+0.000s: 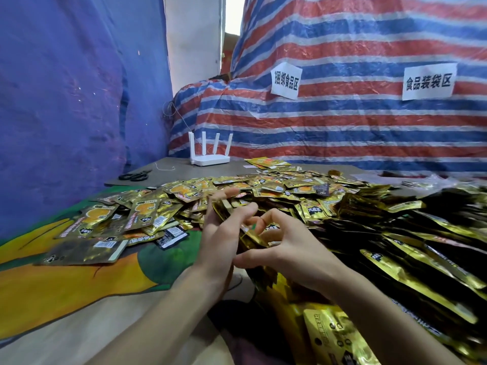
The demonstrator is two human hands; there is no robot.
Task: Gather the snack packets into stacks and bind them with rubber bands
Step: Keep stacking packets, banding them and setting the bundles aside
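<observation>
At the near edge of the bench [66,285], a few gold packets [330,335] lie close under your forearms, too blurred to say whether they are bound. Just beyond them your two hands meet around one stack [249,237] of snack packets, held on edge above the bench. Your left hand [218,238] lies against its left side with fingers straight and spread. Your right hand [290,248] curls thumb and fingers round its right side and grips it. A small green spot [253,226] shows between the fingers; it may be a rubber band, but you cannot tell, and no band is seen round the stack. Judge this stack as gathered but not yet bound. Toward the right edge, a long row of packets [421,246] lies overlapped; whether bands hold them is not visible. Toward the left edge and across the middle, a loose heap [184,204] lies unsorted, so most of the work appears left. At the far left corner lie scissors [134,176] and a white router [210,156].
</observation>
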